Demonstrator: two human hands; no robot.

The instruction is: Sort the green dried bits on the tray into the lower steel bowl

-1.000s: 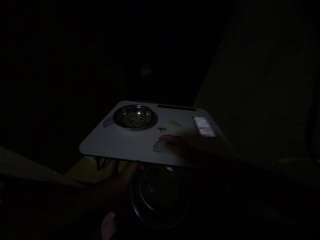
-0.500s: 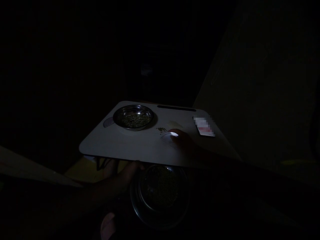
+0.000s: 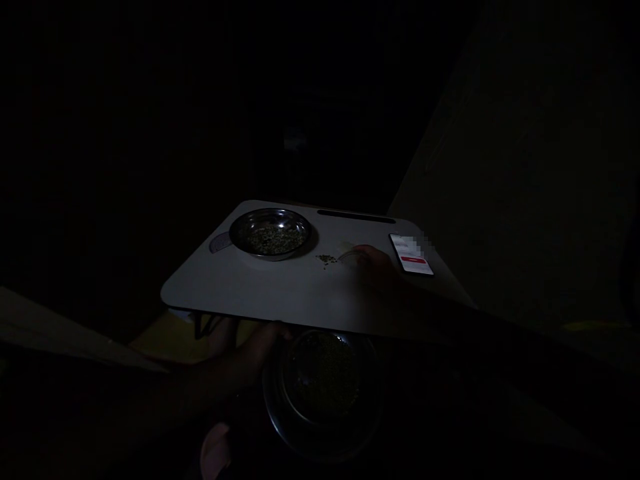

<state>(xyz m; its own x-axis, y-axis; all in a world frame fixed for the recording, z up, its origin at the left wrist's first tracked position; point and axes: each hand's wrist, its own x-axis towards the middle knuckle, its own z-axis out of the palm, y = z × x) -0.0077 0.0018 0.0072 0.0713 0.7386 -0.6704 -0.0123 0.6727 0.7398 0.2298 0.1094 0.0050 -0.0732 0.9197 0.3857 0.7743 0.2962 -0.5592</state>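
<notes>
In the dim head view, my right hand (image 3: 373, 262) is closed on a thin, clear, curved piece (image 3: 351, 254), too dark to name surely. Its edge is beside a small scatter of seeds or grains (image 3: 327, 259) on the white lap table (image 3: 260, 293). My left hand (image 3: 267, 335) is below the table's front edge, its fingers closed at the rim of a large metal bowl (image 3: 275, 407). Greenish grains (image 3: 333, 377) lie inside that bowl. On the table at left stands a second metal bowl (image 3: 297, 253) with pale and dark grains (image 3: 275, 238).
A lit phone (image 3: 413, 257) lies at the table's right side. A dark slot (image 3: 356, 216) runs along the far edge. A pale patch (image 3: 346, 246) is behind the scattered grains. A wall (image 3: 525, 187) rises at right; the surroundings are very dark.
My right hand has moved slightly up and right with the clear piece, which now appears tilted and edge-on rather than flat and bright. My left hand stays by the lower bowl.
</notes>
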